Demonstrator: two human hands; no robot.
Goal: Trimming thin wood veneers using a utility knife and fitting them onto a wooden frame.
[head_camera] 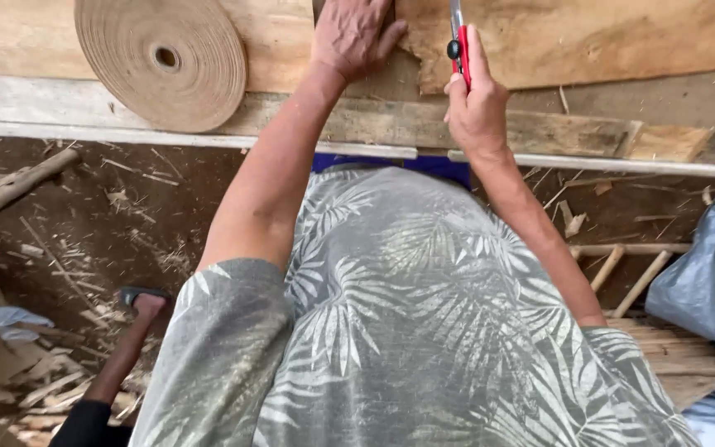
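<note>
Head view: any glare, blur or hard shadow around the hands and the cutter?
Head view: soft, even daylight, no glare; left hand flat on the wood sheet and right hand gripping the red cutter look sharp; only faint shadows; wide-lens stretch at the edges; the shirt blocks the foreground.

The thin wood sheet [589, 37] under the left hand [349, 33] looks pale, matt and fibrous, with a ragged torn edge. The cutter [459, 41] in the right hand [475, 108] has a glossy red plastic body and a bare metal blade. The roll of tape [161, 60] is dull brown paper, finely ribbed across its wound face. The table [573, 132] is rough, unpainted timber. The shirt [424, 331] is soft grey printed cloth. The sheeting [709, 265] at the right looks like shiny grey plastic.
</note>
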